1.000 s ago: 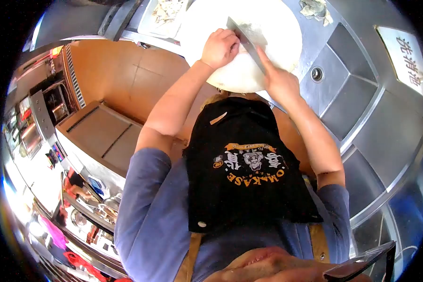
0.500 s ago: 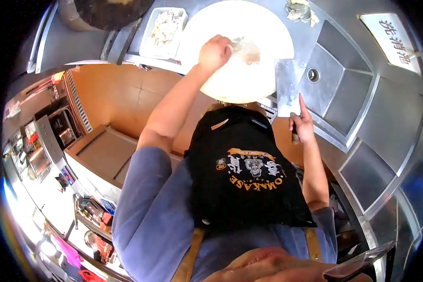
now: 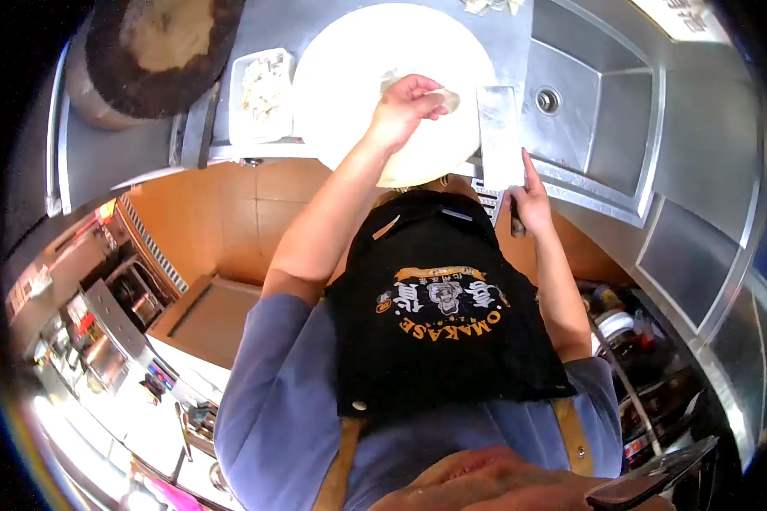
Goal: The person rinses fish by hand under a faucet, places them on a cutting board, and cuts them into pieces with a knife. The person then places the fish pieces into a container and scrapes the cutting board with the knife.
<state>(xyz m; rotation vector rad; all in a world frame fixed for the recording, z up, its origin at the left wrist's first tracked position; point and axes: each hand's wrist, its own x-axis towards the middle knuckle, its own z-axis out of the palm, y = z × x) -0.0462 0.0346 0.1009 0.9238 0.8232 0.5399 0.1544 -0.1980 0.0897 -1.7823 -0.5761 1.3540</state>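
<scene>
Over the middle of a round white cutting board, my left hand pinches a thin pale piece of food. More pale food lies on the board just behind that hand, partly hidden by it. My right hand is closed on the handle of a wide cleaver, its index finger stretched along the blade. The blade overlaps the board's right edge. Left of the board stands a white plastic container holding pale cut pieces.
At the right is a steel sink with a round drain. A large round dark-rimmed block stands at the far left. Behind the board lies a crumpled pale item. A white sign is at the upper right.
My left hand has shifted right across the board and now pinches a pale piece. The cleaver has turned more upright and nearer the board. The whole view has shifted.
</scene>
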